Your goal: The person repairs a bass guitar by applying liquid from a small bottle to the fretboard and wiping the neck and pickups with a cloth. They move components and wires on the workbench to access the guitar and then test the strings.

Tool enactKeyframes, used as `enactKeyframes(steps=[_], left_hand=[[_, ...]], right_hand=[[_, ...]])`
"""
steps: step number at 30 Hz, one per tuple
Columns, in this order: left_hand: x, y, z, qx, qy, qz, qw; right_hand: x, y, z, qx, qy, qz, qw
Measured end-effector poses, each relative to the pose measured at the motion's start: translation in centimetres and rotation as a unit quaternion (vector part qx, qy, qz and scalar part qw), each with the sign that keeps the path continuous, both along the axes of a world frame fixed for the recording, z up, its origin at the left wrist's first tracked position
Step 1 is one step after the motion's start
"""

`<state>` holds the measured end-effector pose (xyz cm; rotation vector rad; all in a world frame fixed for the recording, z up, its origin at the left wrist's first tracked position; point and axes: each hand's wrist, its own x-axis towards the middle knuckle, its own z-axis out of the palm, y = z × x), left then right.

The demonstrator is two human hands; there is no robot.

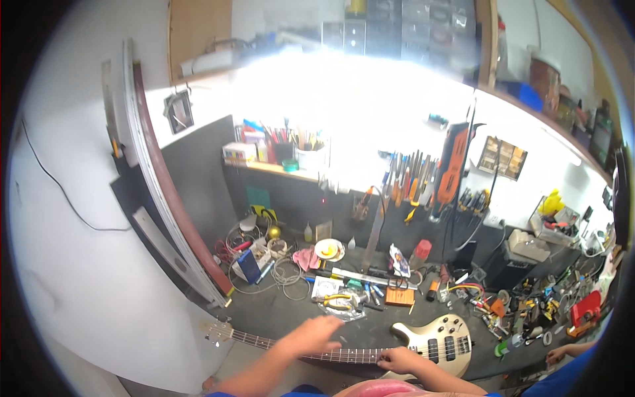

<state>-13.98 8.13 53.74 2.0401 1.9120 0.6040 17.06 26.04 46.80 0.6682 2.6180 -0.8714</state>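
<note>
At the workbench, I bend over a cream bass that lies along the near edge, its headstock to my left and its body to my right. My left hand is spread palm down over the neck, fingers loosely extended and gripping nothing; whether it touches the strings, I cannot tell. My right hand is at the body end of the neck, fingers curled at the strings; I cannot tell whether they pinch anything. Beyond the bass lie yellow pliers and a wooden block, with coiled cable farther left. At far right, another person's hand shows beside the cluttered bench.
</note>
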Motion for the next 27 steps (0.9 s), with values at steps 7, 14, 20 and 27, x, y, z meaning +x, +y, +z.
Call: enactKeyframes(steps=[7, 14, 20, 27], left_hand=[[-7.5, -1.7, 23.6, 0.214, -0.022, 0.159, 0.964], [-9.8, -1.1, 38.9, 0.35, 0.064, 0.165, 0.92], [-12.0, 1.6, 47.5, 0.412, 0.085, 0.177, 0.89], [-34.4, 14.6, 53.8, 0.429, 0.192, 0.394, 0.79]], right_hand=[[3.7, -1.8, 3.9, -0.034, -0.044, 0.025, 0.998], [5.3, -4.0, 7.6, -0.047, 0.017, -0.063, 0.997], [7.9, -5.1, 6.4, -0.071, 0.027, -0.139, 0.987], [10.8, -7.0, 5.2, -0.067, 0.051, -0.256, 0.963]])
